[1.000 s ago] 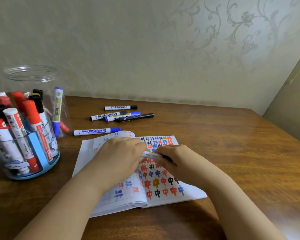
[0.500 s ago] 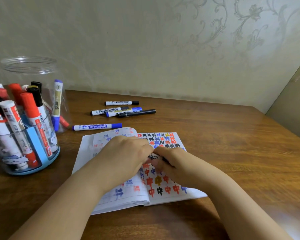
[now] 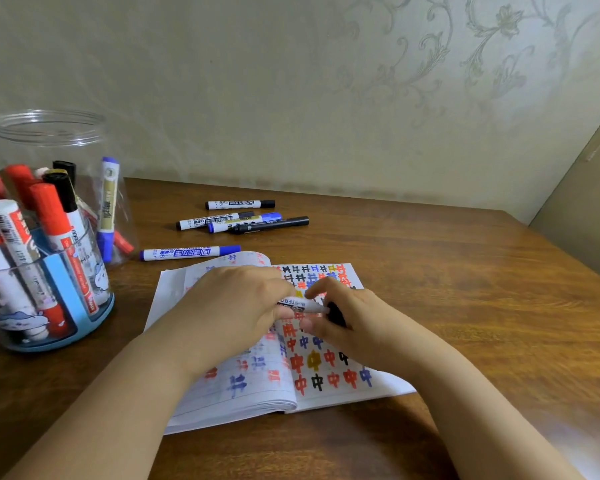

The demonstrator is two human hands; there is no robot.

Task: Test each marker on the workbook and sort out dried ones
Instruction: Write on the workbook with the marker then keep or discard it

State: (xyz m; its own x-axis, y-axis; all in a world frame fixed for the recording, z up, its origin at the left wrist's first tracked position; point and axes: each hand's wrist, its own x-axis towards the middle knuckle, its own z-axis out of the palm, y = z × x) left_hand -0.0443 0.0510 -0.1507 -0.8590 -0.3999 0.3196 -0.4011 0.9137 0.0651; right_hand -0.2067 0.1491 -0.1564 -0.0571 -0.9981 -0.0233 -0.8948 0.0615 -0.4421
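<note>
Hands meet over the open workbook (image 3: 329, 372) on the bench (image 3: 465, 306), left hand (image 3: 236, 306) gripping a marker (image 3: 303, 304) by its white barrel and right hand (image 3: 350, 323) pinching its black cap, probably to uncap or recap it for testing.

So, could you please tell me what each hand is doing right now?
Left hand: holding the marker barrel.
Right hand: gripping its black cap.
</note>
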